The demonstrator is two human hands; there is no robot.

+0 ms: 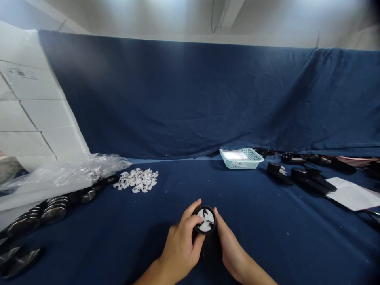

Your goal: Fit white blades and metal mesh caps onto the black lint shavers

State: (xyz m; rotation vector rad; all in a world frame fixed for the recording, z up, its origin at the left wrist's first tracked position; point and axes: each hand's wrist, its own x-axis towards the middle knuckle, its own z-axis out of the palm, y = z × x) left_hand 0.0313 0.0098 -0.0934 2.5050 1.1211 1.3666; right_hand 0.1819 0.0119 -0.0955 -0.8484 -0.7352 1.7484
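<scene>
Low in the middle of the head view, I hold a black round-headed device (214,253) between both hands. Inside its black ring sits a white three-bladed part (206,220) facing up. My left hand (182,241) wraps the left side of the ring, its fingers closed around it, with a fingertip on the white part. My right hand (233,247) presses along the device's right side, palm inward. Much of the lower body is hidden between the hands. Beyond my left hand, a heap of small white curved parts (138,180) lies on the blue cloth.
Round black shiny pieces (55,209) line the left side beside clear plastic wrap (74,168). A light-blue basket (242,164) holds something white at the back. On the right lie several black devices (310,180) and a white sheet (353,194). A blue curtain (178,95) hangs behind.
</scene>
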